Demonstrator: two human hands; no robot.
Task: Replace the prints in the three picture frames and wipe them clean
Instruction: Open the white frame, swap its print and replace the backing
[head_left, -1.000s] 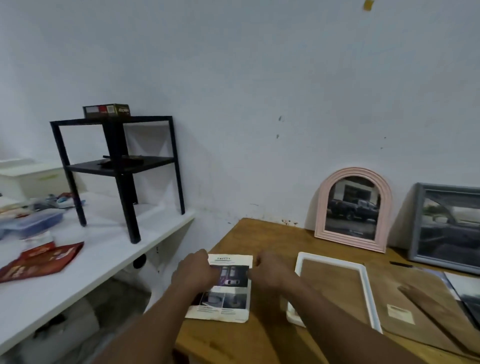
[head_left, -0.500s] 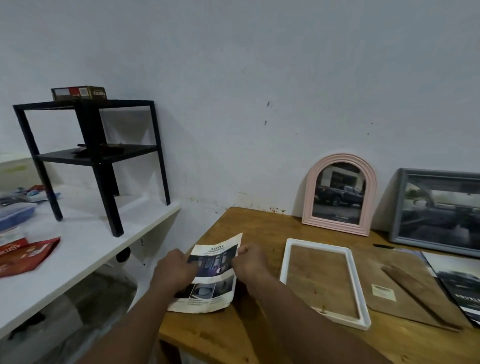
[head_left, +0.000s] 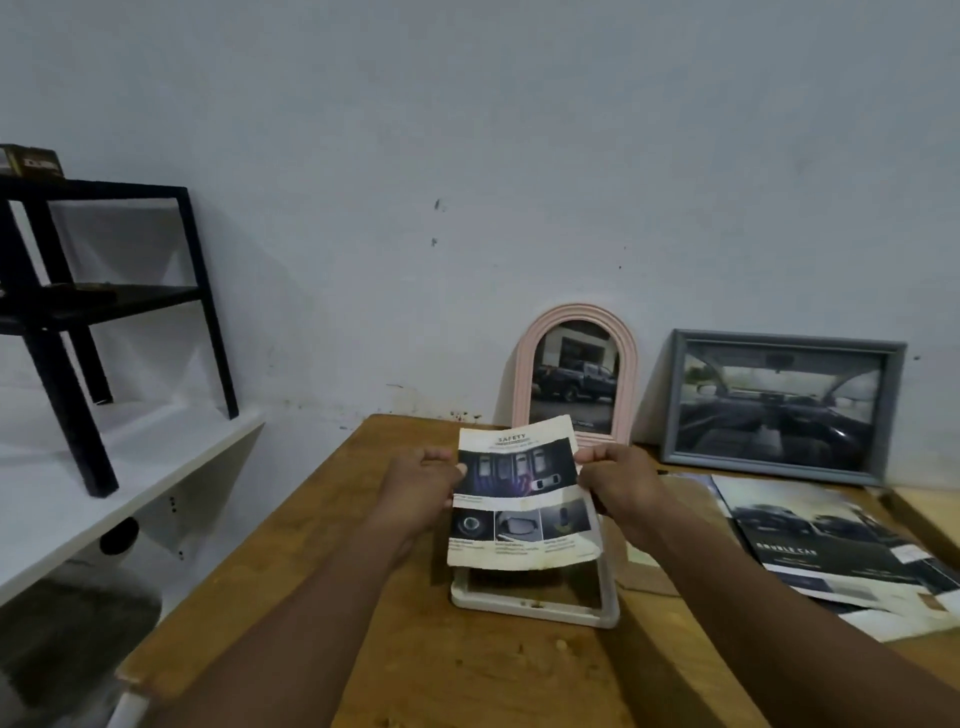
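The print (head_left: 519, 499) has come up off the worktop (head_left: 363, 571): half a second ago it was being raised just left of the white frame (head_left: 535, 609), and it is now held in the air directly over that frame, covering all but the near rail and the near right corner. Left hand (head_left: 421, 488): grip closed on the left edge of the print, thumb on the printed face. Right hand (head_left: 621, 488): grip closed on the right edge at about the same height, fingers curled in. The sheet is tilted with its face toward the person, heading "SAFETY" at the far edge, and its lower edge curls slightly above the frame's near rail without touching it. The white frame lies flat on the worktop with bare wood showing through its opening. Behind the print, the pink arched frame (head_left: 523, 364) leans against the wall and holds a picture of a dark pickup truck; the print's top edge overlaps its base from this viewpoint. Just to its right, the grey frame (head_left: 675, 395) also leans on the wall and holds a picture of a car interior. A stack of loose prints (head_left: 821, 540) lies flat on the worktop at the right, well apart from the white frame. To the left, a black rack (head_left: 78, 364) stands on a white shelf (head_left: 130, 467), with a small box (head_left: 31, 161) on its top tier.
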